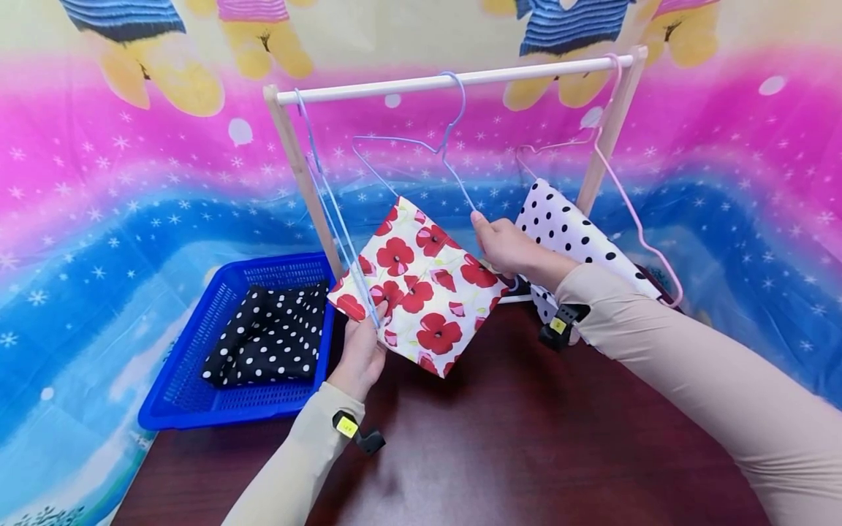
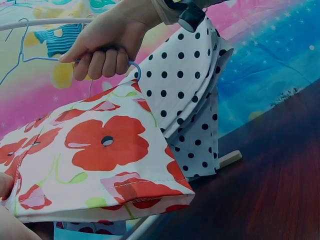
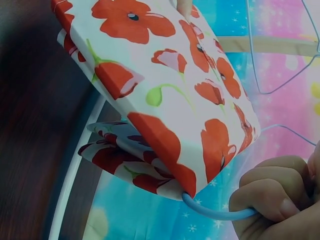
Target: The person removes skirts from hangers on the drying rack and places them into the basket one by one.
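A white cloth with red poppies (image 1: 421, 285) is draped over the bottom bar of a blue wire hanger (image 1: 454, 109), whose hook sits on the rack's white rod (image 1: 526, 73). My right hand (image 1: 487, 230) grips the hanger's right end, fingers curled round the wire (image 3: 215, 214) just beside the cloth's corner. My left hand (image 1: 373, 325) pinches the cloth's lower left edge, where the hanger's other end lies. The cloth (image 2: 100, 150) hangs folded and tilted, high on the right. In the left wrist view the right hand (image 2: 102, 55) closes on the blue wire.
A white cloth with black dots (image 1: 572, 226) hangs on a pink hanger (image 1: 631, 204) at the rack's right. A second pale blue hanger (image 1: 316, 168) hangs at the left post. A blue basket (image 1: 177, 394) holds a black dotted cloth (image 1: 270, 336). Dark wooden table (image 1: 513, 453) below.
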`<act>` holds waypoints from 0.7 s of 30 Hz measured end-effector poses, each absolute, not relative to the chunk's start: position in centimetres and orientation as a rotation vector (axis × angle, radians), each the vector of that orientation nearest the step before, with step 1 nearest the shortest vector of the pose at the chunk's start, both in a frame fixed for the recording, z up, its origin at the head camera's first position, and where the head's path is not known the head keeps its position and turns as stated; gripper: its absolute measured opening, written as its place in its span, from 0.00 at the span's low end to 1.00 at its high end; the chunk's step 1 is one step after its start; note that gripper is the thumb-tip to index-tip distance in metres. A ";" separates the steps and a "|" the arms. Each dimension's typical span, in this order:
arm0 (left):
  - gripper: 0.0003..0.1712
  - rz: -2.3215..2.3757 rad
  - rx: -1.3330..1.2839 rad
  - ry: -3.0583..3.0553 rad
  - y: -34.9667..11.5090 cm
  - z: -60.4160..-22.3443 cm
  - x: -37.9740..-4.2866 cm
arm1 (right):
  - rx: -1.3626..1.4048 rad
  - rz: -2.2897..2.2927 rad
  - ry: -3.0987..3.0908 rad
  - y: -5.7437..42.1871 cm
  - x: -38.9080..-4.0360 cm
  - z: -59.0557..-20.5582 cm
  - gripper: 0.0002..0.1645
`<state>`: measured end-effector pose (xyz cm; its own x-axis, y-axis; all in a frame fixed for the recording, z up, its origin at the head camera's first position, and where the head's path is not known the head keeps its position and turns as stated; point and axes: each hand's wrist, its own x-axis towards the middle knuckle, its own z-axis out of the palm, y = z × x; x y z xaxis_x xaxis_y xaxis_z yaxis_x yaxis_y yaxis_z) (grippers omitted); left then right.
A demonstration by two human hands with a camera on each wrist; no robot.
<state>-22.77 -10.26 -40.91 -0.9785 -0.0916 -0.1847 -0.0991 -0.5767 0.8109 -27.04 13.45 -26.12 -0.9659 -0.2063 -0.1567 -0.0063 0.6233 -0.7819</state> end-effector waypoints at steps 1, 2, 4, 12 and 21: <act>0.22 2.767 -0.325 1.449 -10.3 -40.8 -22.7 | -0.176 -1.253 2.620 13.4 -27.1 -26.1 0.40; 0.22 2.766 -0.322 1.454 -10.4 -40.8 -22.6 | -0.178 -1.251 2.624 13.4 -27.1 -26.1 0.40; 0.22 2.753 -0.318 1.474 -10.4 -40.7 -22.6 | -0.176 -1.248 2.625 13.5 -27.1 -26.1 0.40; 0.23 2.651 -0.336 1.601 -10.8 -40.3 -22.5 | -0.162 -1.218 2.636 13.7 -27.4 -26.2 0.39; 0.29 2.498 -0.383 1.726 -11.4 -40.2 -22.2 | -0.160 -1.223 2.632 14.0 -27.5 -26.2 0.39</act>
